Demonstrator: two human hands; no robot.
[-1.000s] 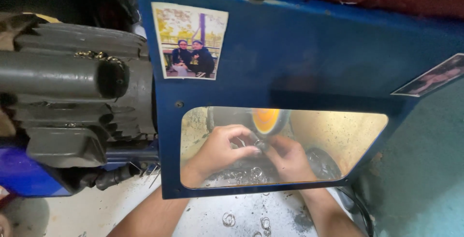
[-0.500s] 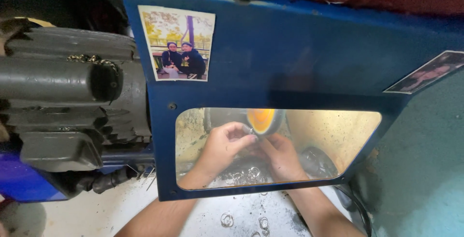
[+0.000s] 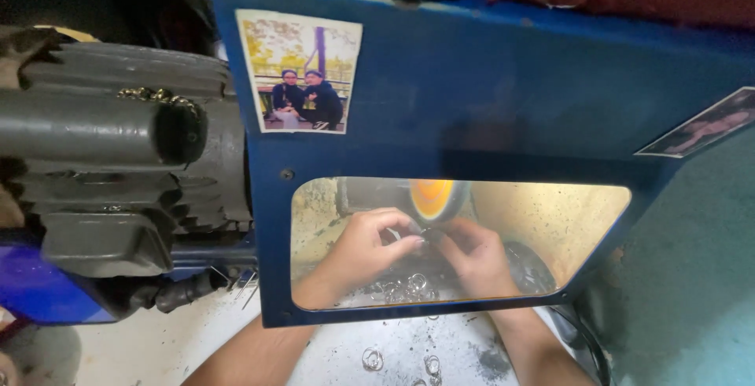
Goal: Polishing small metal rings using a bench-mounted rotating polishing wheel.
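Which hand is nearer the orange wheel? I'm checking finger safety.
Right. The right hand sits just below the orange wheel; the left hand is lower-left, slightly farther.

My one camera sits on my head, looking down and forward from close up at the blue guard panel (image 3: pixel 503 110). Through its clear window (image 3: pixel 543 221) it sees my left hand (image 3: pixel 363 246) and right hand (image 3: pixel 474 257); the grey motor (image 3: pixel 110 173) fills the view's left.
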